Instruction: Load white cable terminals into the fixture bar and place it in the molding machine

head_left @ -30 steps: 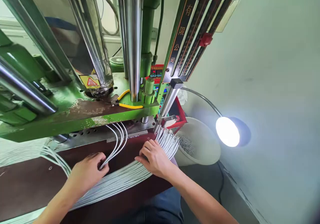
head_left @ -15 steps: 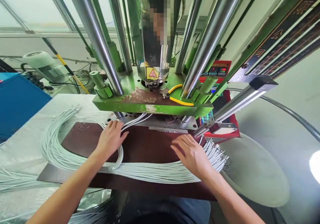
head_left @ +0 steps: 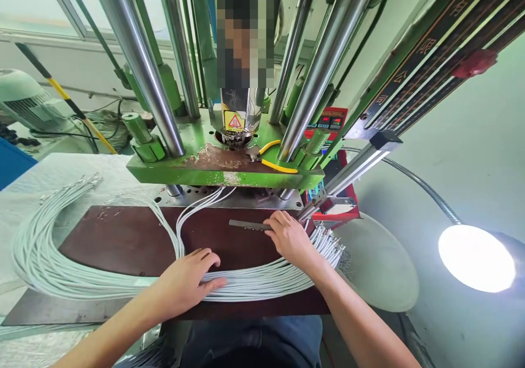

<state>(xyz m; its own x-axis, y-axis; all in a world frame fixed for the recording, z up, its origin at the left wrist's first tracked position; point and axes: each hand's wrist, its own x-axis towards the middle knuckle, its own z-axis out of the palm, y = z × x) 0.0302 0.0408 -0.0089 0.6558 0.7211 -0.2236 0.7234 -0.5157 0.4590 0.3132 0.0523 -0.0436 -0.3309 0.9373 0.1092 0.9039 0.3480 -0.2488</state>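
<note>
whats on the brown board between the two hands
In the head view, the bundle of white cables runs from under the left hand toward the right hand; above it the brown board is bare.

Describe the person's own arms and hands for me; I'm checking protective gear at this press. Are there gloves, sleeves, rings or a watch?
Both arms are bare from the frame edge to the fingertips: no sleeves show. The left hand and the right hand wear no gloves, and no ring, watch, wristband or tape is visible. The nails look short and unpainted. Blue trousers show below the table edge.
</note>
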